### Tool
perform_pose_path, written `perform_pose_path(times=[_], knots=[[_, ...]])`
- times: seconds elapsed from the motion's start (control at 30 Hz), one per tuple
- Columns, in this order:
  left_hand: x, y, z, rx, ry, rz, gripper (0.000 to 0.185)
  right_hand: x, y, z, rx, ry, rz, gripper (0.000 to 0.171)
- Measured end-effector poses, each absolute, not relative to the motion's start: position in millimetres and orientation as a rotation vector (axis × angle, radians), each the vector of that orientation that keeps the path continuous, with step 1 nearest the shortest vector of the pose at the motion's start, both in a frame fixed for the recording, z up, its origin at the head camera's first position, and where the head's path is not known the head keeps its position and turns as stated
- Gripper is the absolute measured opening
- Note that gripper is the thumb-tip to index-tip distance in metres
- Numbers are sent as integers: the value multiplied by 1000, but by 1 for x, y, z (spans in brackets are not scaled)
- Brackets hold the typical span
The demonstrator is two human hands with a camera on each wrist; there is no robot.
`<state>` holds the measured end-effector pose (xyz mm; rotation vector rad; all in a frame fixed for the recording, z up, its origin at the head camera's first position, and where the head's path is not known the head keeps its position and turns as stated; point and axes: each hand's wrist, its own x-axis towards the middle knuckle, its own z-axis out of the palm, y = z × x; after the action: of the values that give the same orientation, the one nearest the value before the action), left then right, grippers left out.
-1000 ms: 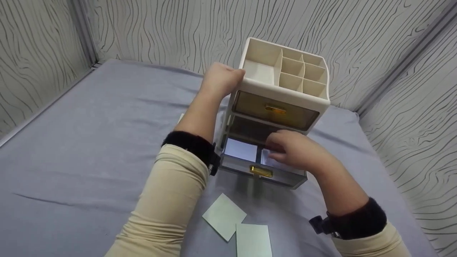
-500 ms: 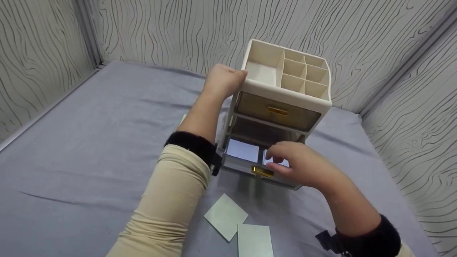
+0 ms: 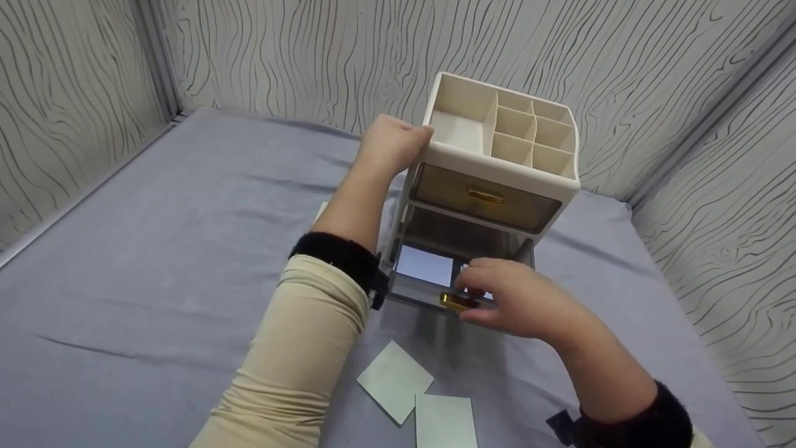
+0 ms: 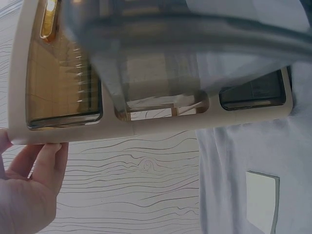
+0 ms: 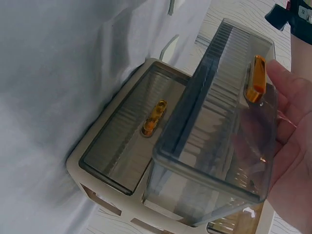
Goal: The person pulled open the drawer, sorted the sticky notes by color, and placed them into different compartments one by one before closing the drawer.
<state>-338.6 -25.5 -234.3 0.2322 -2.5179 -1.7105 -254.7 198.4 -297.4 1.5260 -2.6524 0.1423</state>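
Observation:
A cream desktop organizer with see-through drawers stands on the cloth. At its upper left edge my left hand grips the side, thumb on the rim; the left wrist view shows the fingers against the frame. The middle drawer is pulled out, with a pale card stack in its left part and another partly hidden under my right hand. That hand holds the drawer's front wall, fingers curled over the top edge and thumb beside the gold handle.
Two pale green square pads lie in front of the organizer, their corners close together. Another pale piece peeks out behind the left forearm. Grey cloth covers the table, and patterned wall panels enclose its back and sides.
My right hand has moved from inside the drawer's right part toward me, onto its front wall by the handle. The left hand keeps its hold, and the drawer stays out.

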Motion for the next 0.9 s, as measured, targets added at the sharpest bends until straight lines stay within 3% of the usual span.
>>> perform_pose_path(times=[0.27, 0.9], knots=[[-339, -24, -237, 251, -2507, -1739, 29, -251, 196, -304, 1441, -2687, 62, 30], [-338, -26, -235, 243, -2507, -1733, 32, -255, 194, -298, 1498, -2601, 57, 20]])
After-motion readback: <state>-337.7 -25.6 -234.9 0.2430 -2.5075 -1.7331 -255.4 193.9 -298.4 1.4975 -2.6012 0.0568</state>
